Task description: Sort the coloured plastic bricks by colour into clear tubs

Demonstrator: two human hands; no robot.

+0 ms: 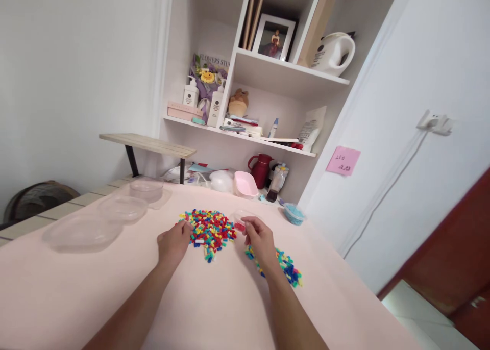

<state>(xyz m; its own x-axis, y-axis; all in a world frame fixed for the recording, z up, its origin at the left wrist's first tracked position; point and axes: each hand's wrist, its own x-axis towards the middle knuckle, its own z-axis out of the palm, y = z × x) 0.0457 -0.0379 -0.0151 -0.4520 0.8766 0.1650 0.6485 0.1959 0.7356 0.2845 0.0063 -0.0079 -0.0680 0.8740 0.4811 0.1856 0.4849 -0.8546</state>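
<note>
A heap of small coloured plastic pieces (pixel 212 227) in red, yellow, blue, green and white lies mid-table. My left hand (pixel 174 244) is at its left edge, fingers curled together; anything in them is hidden. My right hand (pixel 262 242) hovers by a small clear dish (pixel 247 215), thumb and fingertips pinched. Whatever that pinch may hold is too small to make out. Several red pieces (pixel 239 227) show in the dish, which my right hand partly covers. A second heap (pixel 291 272), mostly blue, green and yellow, lies beneath and to the right of my right wrist.
Clear plastic containers (pixel 82 232) line the table's left side. Toward the back right stands a tub of light-blue bits (pixel 294 215). A pink box (pixel 245 184), a red jug (pixel 261 170) and a bottle (pixel 277 182) stand along the back, below shelves (pixel 275 69).
</note>
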